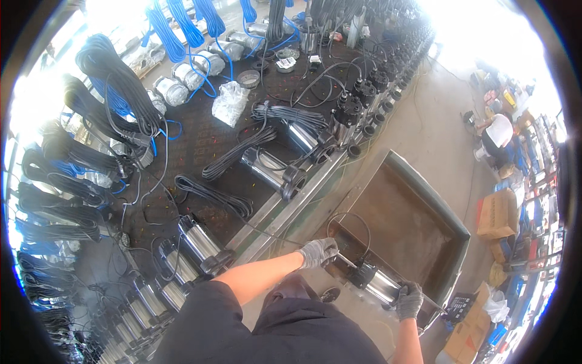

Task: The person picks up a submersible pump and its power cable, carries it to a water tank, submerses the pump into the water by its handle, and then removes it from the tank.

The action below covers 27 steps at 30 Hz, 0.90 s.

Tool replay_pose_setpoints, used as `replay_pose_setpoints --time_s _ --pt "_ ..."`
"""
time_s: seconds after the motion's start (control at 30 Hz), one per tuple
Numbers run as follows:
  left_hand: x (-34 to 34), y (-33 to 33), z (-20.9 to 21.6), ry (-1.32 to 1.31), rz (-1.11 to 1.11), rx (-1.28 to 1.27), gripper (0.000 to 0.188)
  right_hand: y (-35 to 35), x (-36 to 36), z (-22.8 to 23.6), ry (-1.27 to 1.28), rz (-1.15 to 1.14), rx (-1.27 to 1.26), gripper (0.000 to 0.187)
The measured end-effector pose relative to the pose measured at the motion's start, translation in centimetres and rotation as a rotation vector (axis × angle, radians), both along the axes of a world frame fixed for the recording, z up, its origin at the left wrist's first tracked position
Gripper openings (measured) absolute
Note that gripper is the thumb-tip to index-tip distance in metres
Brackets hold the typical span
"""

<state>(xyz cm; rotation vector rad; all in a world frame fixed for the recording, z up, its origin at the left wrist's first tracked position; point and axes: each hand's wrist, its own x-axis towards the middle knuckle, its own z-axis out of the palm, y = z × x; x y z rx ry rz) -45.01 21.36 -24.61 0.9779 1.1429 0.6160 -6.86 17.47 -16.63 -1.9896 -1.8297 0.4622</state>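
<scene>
A submersible pump [380, 283] with a shiny steel barrel and a dark head lies tilted over the near edge of a metal tank [464, 246]. My right hand [410, 300], in a grey glove, is closed around its right end. My left hand [318, 253], also gloved, is closed by the pump's head, on a short light rod [345, 260] that leads to it. Whether the rod is part of the pump or a separate tool, I cannot tell. A black cable [368, 229] loops up above the head and runs left toward the bench.
On the dark bench [182, 142] at left lie more steel pumps [264, 167], cable coils [218, 197] and a clear plastic bag [230, 103]. Black and blue cable bundles hang along its far side. Cardboard boxes [498, 213] stand at right, near another person [498, 132].
</scene>
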Motion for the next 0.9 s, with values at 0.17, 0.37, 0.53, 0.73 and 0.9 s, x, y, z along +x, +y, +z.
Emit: replay_pose_setpoints --time_s 0.17,0.37,0.53,0.73,0.9 --pt "0.2 0.1 -2.9 -0.068 0.038 0.202 0.020 -0.1 0.9 -1.2 -0.016 0.018 -0.004 0.014" --pt "0.7 1.2 -1.9 0.423 -0.139 0.242 0.031 0.1 0.3 -0.6 0.001 -0.014 -0.006 0.013" --pt "1.0 -0.1 -6.2 0.282 0.000 0.406 0.032 0.4 -0.5 0.4 -0.050 -0.004 -0.015 0.013" --pt "2.1 -0.8 -6.1 0.027 0.180 0.169 0.040 -0.2 -0.4 0.5 -0.048 0.007 0.001 0.013" --pt "0.4 1.0 -1.9 0.199 0.026 -0.070 0.047 -0.5 0.6 -0.4 -0.045 0.003 -0.001 0.014"
